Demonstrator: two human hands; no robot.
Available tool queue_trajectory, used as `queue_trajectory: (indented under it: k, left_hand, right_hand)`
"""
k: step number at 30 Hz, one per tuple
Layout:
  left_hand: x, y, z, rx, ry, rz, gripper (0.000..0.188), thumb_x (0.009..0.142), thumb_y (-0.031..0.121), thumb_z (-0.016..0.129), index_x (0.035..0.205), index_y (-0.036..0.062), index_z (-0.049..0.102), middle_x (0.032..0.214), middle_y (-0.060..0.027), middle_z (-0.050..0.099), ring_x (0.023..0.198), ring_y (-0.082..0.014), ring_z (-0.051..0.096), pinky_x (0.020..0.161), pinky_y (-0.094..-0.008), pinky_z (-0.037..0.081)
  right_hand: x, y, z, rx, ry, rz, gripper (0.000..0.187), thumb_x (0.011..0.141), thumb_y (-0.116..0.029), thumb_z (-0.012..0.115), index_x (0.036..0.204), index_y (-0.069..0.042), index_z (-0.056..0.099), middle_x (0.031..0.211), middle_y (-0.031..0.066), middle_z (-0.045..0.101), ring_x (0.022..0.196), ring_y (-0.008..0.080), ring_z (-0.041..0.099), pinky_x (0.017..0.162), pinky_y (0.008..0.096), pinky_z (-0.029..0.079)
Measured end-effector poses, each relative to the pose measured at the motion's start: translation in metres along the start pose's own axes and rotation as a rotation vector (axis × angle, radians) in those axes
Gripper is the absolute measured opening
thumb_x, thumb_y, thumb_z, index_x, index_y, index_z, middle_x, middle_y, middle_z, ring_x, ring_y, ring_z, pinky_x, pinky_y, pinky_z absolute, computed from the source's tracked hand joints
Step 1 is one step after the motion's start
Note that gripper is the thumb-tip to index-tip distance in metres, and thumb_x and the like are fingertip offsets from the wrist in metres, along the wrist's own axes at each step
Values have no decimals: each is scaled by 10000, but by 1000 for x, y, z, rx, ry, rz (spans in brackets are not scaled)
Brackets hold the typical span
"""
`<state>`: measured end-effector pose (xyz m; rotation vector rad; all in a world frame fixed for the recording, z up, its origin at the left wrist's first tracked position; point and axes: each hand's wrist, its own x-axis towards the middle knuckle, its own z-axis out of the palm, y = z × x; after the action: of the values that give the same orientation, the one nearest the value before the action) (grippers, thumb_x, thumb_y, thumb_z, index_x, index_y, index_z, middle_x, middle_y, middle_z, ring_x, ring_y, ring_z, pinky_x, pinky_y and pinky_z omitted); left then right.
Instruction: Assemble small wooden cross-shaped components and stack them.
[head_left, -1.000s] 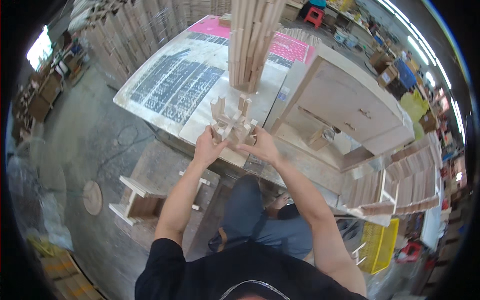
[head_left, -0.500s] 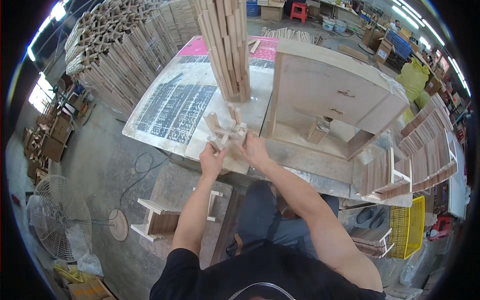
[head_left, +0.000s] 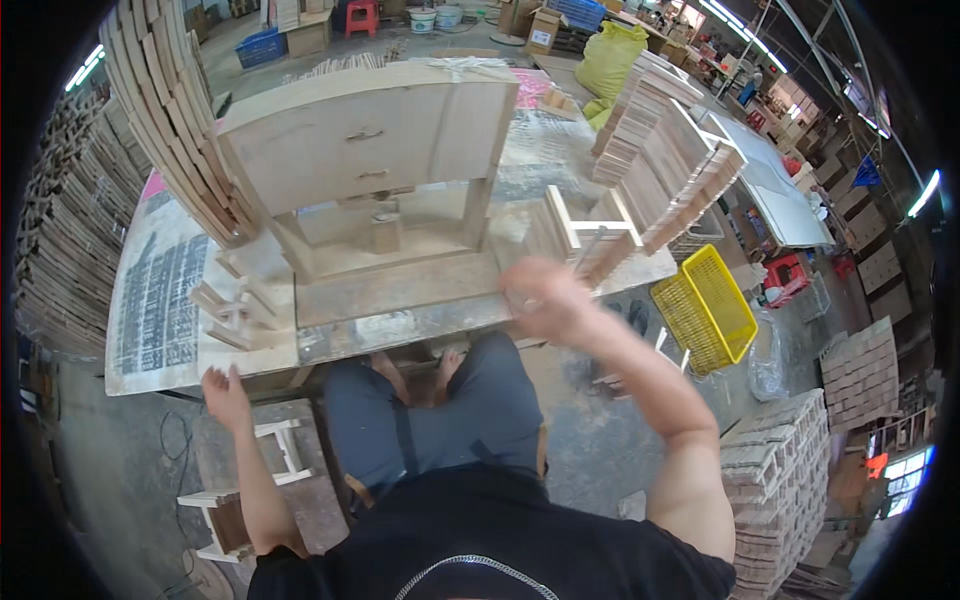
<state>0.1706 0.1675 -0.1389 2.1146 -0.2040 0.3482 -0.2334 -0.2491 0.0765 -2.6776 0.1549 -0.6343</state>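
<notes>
My left hand (head_left: 228, 398) is just off the table's front left edge, its thumb and fingers apart, holding nothing I can see. Close above it, a small assembly of pale wooden pieces (head_left: 232, 312) stands on the tabletop. My right hand (head_left: 545, 300), smeared by motion, is over the table's front edge at right of centre. Whether its fingers hold anything cannot be made out. Just beyond that hand is a row of wooden frames (head_left: 590, 232) with pale crosspieces, packed closely together.
A large wooden jig with a tall panel (head_left: 365, 150) stands mid-table. Left of it rises a tall stack of wood strips (head_left: 170, 120). A yellow plastic basket (head_left: 705, 308) sits on the floor at right. Below my left hand is a low board with wooden frames (head_left: 290, 450).
Both hands have left the wooden assembly, which now stands on the table. My right hand has swung right toward the stacked frames; the view has turned right. My left hand has drawn back.
</notes>
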Motion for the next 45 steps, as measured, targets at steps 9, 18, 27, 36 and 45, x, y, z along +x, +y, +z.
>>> queue_trajectory:
  k: [9,18,27,36,45]
  left_hand:
    - [-145,-132,-94,786,-386,-111,427,775,308,819,970,-49,687,949,-273,708,921,-442,690,792,-508,536]
    - [-176,-109,-51,875,-548,-287,393,746,394,794,948,58,758,939,-190,743,918,-352,719,837,-454,555]
    - [-165,-126,-34,874,-467,-221,281,767,299,770,927,68,754,924,-193,731,942,-374,698,868,-479,535]
    - [-166,-193,-70,827,-259,-450,310,907,335,673,1063,73,729,994,-183,738,913,-380,711,794,-500,550]
    - [-182,10,-128,-253,150,-124,258,1055,130,506,1210,-29,636,1234,-134,657,1086,-234,630,966,-359,473]
  right_hand:
    - [-24,156,-104,-505,-194,242,272,836,-115,667,1101,-59,700,1105,159,696,1079,394,589,908,465,509]
    - [-35,210,-129,-418,-328,360,303,774,-69,704,1066,-3,655,935,179,552,946,372,558,859,450,442]
    - [-22,212,-131,-377,-380,323,310,706,-70,763,994,8,678,917,170,617,872,315,599,785,413,471]
    - [-18,132,-134,-474,-69,546,296,774,-192,805,1040,-79,740,1051,171,662,976,349,645,865,412,522]
    - [-25,-35,-52,254,100,339,252,946,-195,705,1070,23,675,888,115,712,857,228,675,799,326,522]
